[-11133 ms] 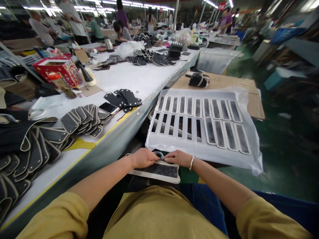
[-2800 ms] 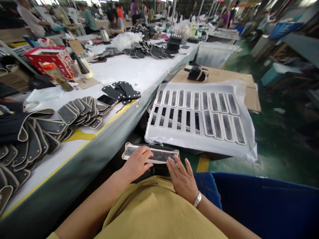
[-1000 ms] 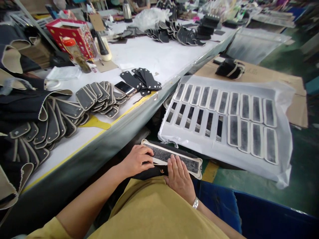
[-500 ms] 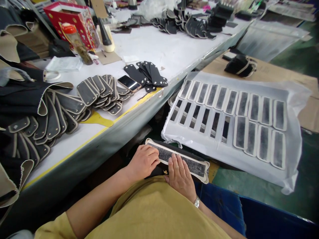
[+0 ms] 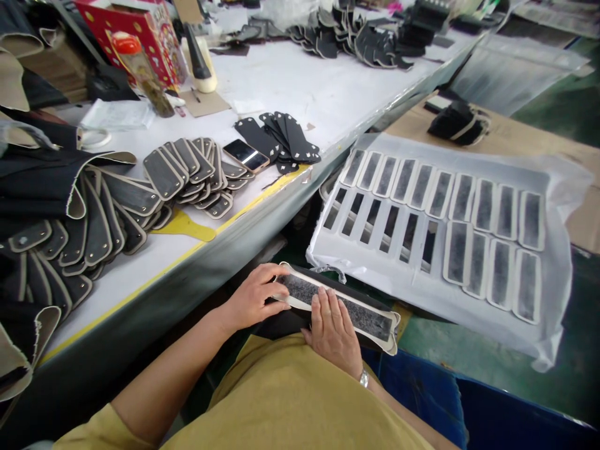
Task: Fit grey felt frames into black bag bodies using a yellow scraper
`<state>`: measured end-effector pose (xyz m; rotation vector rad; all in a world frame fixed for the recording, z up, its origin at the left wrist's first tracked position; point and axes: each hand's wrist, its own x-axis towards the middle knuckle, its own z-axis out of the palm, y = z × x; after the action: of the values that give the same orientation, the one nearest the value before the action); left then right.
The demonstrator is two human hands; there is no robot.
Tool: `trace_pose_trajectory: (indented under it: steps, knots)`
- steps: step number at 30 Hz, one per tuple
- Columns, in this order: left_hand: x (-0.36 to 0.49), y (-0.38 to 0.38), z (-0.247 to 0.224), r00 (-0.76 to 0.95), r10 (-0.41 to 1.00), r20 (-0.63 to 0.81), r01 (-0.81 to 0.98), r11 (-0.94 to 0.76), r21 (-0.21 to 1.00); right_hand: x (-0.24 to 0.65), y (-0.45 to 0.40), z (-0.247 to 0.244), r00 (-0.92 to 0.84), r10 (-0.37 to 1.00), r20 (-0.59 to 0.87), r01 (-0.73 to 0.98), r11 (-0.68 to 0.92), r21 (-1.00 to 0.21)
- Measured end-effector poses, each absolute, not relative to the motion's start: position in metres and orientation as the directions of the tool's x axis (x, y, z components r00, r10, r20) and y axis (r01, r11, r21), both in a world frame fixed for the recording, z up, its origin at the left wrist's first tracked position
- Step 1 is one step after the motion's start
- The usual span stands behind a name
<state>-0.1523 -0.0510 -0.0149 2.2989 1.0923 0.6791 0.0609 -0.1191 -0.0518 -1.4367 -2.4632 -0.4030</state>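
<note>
Across my lap lies a black bag piece with a long grey-black fuzzy panel set inside a cream-edged rim. My left hand is at its left end, thumb on the near edge and fingers curled over the far edge. My right hand rests flat on the middle of the panel, fingers stretched out side by side. Right of the piece, several similar cream-rimmed strips lie in rows on a white plastic-covered board.
On the white table to the left are fanned dark pieces with cream edging, a phone, black studded pieces, a red-capped bottle and a red box. A black bundle lies on cardboard beyond the board.
My left hand has shifted left to the panel's end, its thumb and fingers parting around it. My right hand stays flat on the panel. The view has tilted slightly.
</note>
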Motion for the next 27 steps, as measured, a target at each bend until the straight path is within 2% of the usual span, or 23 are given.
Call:
trace_pose_trajectory:
  steps: [4,18,24,27]
  knots:
    - [-0.157,-0.046,-0.014,0.601,0.764,0.235,0.486,-0.582,0.651,0.060,-0.120,-0.054,-0.472,0.805,0.360,0.878,0.466,0.108]
    - [-0.137,-0.053,-0.013,0.440,0.878,0.188,0.594,-0.441,0.673,0.035,-0.101,-0.042,-0.488,0.830,0.270,0.864,0.504,0.011]
    - [-0.149,-0.056,-0.017,0.443,0.866,0.232,0.548,-0.466,0.694,0.021,-0.092,-0.035,-0.500,0.840,0.212,0.859,0.512,-0.002]
    - [-0.162,-0.056,-0.023,0.398,0.893,0.212,0.532,-0.413,0.739,0.016,-0.089,-0.035,-0.525,0.830,0.191,0.844,0.536,-0.009]
